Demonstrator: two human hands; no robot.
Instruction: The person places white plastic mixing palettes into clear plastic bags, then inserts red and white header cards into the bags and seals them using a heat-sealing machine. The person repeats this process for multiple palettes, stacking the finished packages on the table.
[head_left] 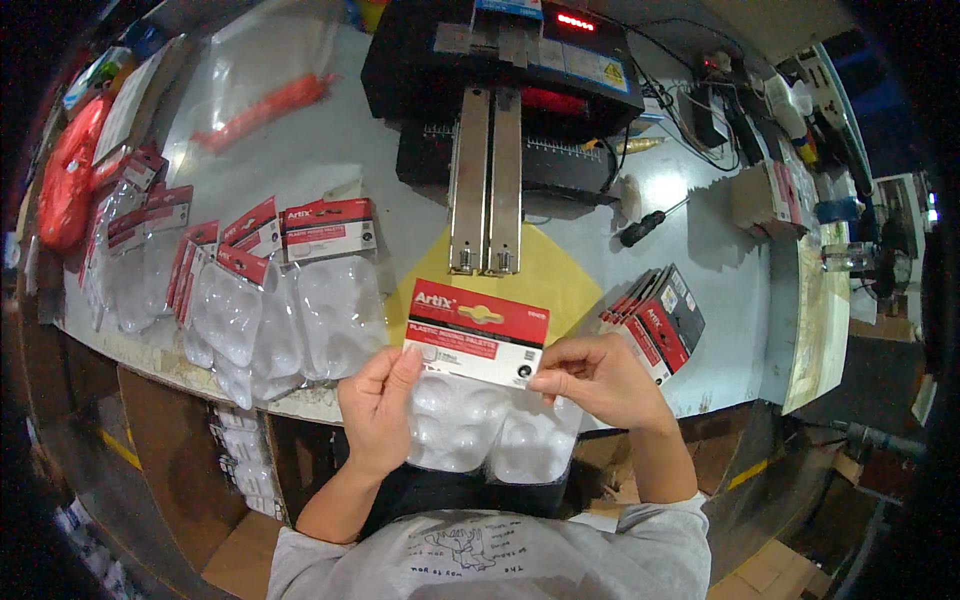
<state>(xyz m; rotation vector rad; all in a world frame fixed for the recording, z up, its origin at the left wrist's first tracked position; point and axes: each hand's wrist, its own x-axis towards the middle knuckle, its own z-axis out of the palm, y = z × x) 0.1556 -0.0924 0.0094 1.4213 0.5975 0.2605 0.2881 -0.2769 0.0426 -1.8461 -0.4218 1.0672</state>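
Close in front of me, at the table's near edge, is a packaged paint palette [455, 425], white with round wells in a clear bag. A red, black and white header card [477, 333] with a hang hole sits across the bag's top, facing up. My left hand [380, 405] is closed on the card's lower left corner and the bag, thumb on top. At the card's lower right corner, my right hand [608, 380] pinches the edge between thumb and fingers. Just beyond the card are the two metal arms [487, 180] of a black stapling machine [500, 70].
Several carded palette packs [335, 290] lie at the left. Folded header cards [655, 325] stand stacked at the right, with a screwdriver [650, 225] behind them. A yellow sheet [560, 265] lies under the machine's arms. Red bags [70, 180] and cables [715, 140] edge the table.
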